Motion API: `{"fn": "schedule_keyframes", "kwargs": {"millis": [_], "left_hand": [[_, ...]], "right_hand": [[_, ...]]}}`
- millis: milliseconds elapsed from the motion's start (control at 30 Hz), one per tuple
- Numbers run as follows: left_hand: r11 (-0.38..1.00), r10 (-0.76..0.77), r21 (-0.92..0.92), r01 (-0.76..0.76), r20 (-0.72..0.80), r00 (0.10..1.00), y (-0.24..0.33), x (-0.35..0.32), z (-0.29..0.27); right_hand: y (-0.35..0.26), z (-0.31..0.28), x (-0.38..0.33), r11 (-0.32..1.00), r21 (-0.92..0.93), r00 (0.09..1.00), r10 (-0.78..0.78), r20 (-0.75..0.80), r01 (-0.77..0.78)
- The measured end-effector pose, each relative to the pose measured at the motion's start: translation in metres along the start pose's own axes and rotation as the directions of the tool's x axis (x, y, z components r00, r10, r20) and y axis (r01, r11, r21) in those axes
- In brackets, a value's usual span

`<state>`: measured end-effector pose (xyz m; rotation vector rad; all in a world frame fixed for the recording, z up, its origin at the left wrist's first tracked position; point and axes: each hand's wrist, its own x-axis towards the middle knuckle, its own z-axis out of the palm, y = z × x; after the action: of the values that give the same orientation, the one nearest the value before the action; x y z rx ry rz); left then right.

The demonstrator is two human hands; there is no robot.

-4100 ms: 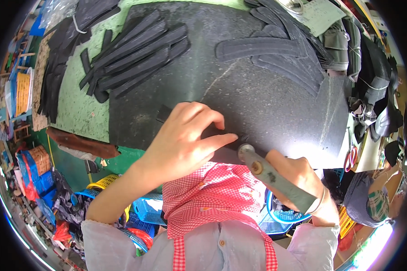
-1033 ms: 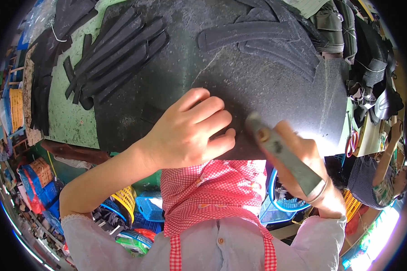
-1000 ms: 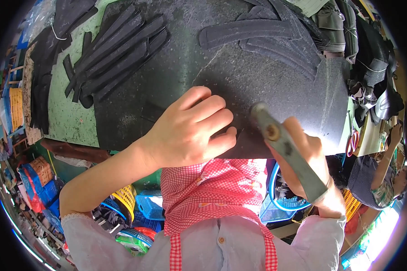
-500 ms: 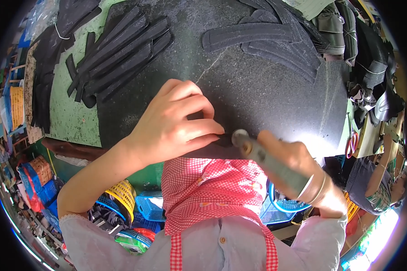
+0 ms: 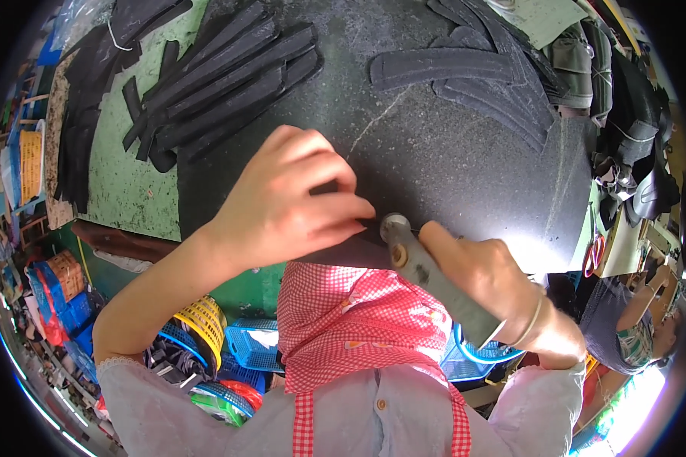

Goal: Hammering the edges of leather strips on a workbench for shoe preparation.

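My left hand [image 5: 293, 198] is over the near edge of a black work mat [image 5: 472, 175], fingers curled and pressed together on a dark flat piece [image 5: 366, 238]. That piece barely stands out from the mat, and its outline is partly hidden under the fingers. Just to the right, my right hand [image 5: 484, 274] grips a hammer [image 5: 442, 282] with a long grey metal head. Its round face lies beside my left fingertips, and a wood-coloured spot shows on the head. Most of the handle is hidden behind the head and hand.
Black padded strips [image 5: 236, 76] lie at the far left of the mat, and curved dark strips [image 5: 465, 72] at the far right. Red-handled scissors [image 5: 594, 255] hang at the right edge. Plastic baskets [image 5: 206, 327] stand below the table. Another person [image 5: 625, 327] is at the far right.
The hammer has shifted left, its face closer to my left fingertips, and looks less blurred. My left hand keeps nearly the same pose. The whole view has shifted slightly.
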<state>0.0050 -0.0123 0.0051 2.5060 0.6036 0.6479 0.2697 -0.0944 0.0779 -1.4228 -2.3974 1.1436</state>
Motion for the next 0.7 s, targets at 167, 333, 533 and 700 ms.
{"fn": "schedule_keyframes", "kwargs": {"millis": [167,333,533,700], "left_hand": [[0.977,0.159,0.158,-0.143,-0.096,0.983,-0.004,-0.012,0.000],[1.000,0.002,0.023,0.000,-0.080,0.997,-0.011,-0.021,-0.014],[0.998,-0.055,0.039,0.058,-0.065,0.996,-0.022,-0.031,-0.021],[0.973,0.102,0.220,-0.066,-0.158,0.982,-0.014,-0.041,-0.019]], "right_hand": [[-0.003,0.004,0.009,0.996,-0.091,0.992,-0.037,-0.119,0.026],[-0.012,-0.005,0.025,0.998,-0.062,1.000,-0.006,-0.007,0.005],[-0.019,-0.007,0.042,1.000,0.021,0.994,0.011,0.108,-0.013],[-0.025,0.005,0.049,0.999,-0.017,0.999,-0.048,0.019,0.048]]}}
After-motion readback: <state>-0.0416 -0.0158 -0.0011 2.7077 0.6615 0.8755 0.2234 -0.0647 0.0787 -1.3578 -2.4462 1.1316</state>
